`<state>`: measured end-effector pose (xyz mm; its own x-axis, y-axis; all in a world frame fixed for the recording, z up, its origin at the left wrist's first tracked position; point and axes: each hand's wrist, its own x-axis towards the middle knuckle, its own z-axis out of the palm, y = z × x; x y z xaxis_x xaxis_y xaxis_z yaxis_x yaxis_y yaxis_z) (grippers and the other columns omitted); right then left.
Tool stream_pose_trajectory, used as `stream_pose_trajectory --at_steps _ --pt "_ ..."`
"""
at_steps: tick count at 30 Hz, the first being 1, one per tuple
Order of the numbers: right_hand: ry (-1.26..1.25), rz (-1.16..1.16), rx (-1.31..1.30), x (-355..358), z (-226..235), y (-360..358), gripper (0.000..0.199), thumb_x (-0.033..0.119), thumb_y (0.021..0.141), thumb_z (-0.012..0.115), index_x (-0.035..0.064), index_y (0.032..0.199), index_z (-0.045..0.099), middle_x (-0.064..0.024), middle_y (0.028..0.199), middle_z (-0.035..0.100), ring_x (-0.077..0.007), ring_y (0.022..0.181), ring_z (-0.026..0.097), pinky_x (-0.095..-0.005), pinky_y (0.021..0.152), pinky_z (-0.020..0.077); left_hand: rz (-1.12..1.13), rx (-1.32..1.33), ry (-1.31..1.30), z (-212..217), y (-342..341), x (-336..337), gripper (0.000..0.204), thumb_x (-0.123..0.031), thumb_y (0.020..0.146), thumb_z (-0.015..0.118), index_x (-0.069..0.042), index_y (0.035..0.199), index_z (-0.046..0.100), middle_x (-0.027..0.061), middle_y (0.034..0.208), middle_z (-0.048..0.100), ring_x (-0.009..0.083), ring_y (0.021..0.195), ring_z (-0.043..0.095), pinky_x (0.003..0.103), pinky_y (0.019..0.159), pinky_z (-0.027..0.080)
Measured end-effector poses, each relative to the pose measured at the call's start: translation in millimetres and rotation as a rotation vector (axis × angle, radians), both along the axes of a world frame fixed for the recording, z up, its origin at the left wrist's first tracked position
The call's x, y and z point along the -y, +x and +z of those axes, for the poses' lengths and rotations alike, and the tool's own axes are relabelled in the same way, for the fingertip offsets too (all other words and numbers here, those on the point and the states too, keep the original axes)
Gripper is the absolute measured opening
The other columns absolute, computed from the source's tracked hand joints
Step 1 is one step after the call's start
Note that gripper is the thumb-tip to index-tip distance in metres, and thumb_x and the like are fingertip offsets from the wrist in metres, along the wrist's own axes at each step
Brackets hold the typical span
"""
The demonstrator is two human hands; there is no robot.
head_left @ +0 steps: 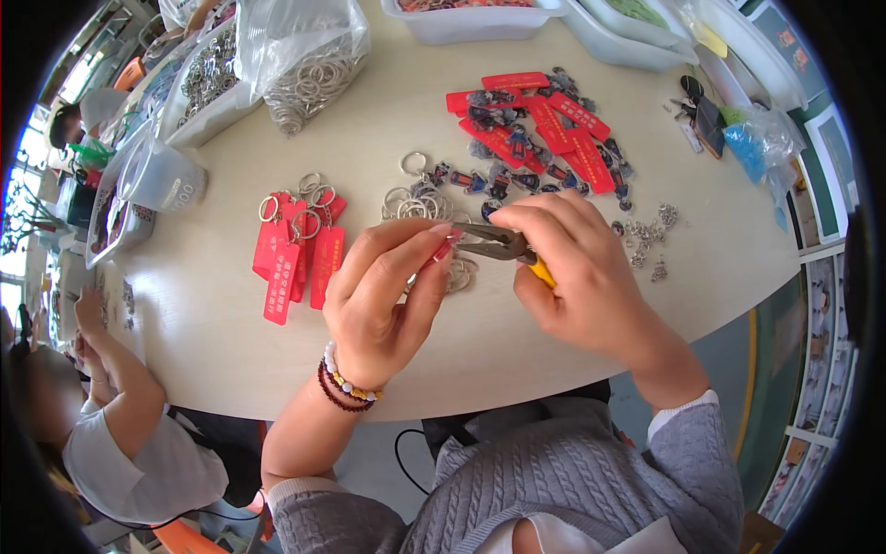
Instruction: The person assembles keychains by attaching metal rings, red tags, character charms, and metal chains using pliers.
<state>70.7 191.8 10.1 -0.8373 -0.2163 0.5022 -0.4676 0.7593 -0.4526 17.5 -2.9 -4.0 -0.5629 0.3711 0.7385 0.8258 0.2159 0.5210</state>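
Above the table, my left hand (383,291) pinches a small red piece (447,247) between thumb and fingertips; the fingers hide most of it. My right hand (581,268) is wrapped round a pair of yellow-handled pliers (503,242). The jaws point left, slightly parted, with their tips close beside the red piece; whether they touch it I cannot tell. Beneath and behind my hands lies a pile of metal split rings (420,201). Small figure charms (471,181) and red tags (554,129) are heaped farther back. Red tags with key rings (300,249) lie left of my left hand.
Small metal chains (651,235) lie right of my right hand. A plastic bag of rings (314,78) and white bins (475,26) stand along the far side. Keys (692,111) lie at the right. A co-worker (138,434) sits at the left.
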Motion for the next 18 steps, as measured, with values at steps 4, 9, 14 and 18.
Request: stream_pose_trajectory --at_steps 4,9,14,18 --pt "0.125 -0.039 -0.028 3.6 0.6 2.8 0.040 0.004 0.067 0.064 0.0005 0.105 0.056 -0.0090 0.094 0.059 -0.0261 0.087 0.055 -0.0374 0.077 0.0425 0.007 -0.040 0.004 -0.9 -0.9 0.7 0.026 0.008 0.076 0.069 0.004 0.101 0.063 0.0152 0.095 0.065 0.0216 0.075 0.064 0.027 0.061 0.051" --pt "0.161 -0.084 -0.052 5.1 -0.9 5.0 0.031 0.007 0.069 0.065 0.0012 0.098 0.056 -0.0081 0.087 0.057 -0.0246 0.083 0.054 -0.0370 0.072 0.0432 0.042 -0.152 -0.049 1.9 -1.7 -1.0 0.026 0.007 0.073 0.070 0.004 0.098 0.064 0.0145 0.094 0.065 0.0207 0.070 0.064 0.027 0.058 0.051" --pt "0.203 -0.060 0.018 6.6 -1.3 6.8 0.018 0.007 0.070 0.064 0.0029 0.083 0.051 -0.0082 0.076 0.054 -0.0240 0.076 0.056 -0.0345 0.064 0.0460 0.059 -0.219 -0.083 1.0 -3.4 -0.3 0.027 0.007 0.071 0.071 0.004 0.097 0.064 0.0140 0.093 0.065 0.0222 0.070 0.065 0.028 0.058 0.051" --pt "0.161 -0.048 -0.001 6.1 -8.2 6.2 0.017 0.008 0.071 0.063 0.0022 0.082 0.051 -0.0092 0.074 0.055 -0.0250 0.073 0.057 -0.0348 0.064 0.0485 0.071 -0.258 -0.126 2.8 -3.2 0.2 0.029 0.007 0.070 0.072 0.004 0.097 0.065 0.0139 0.092 0.065 0.0232 0.071 0.065 0.029 0.058 0.052"
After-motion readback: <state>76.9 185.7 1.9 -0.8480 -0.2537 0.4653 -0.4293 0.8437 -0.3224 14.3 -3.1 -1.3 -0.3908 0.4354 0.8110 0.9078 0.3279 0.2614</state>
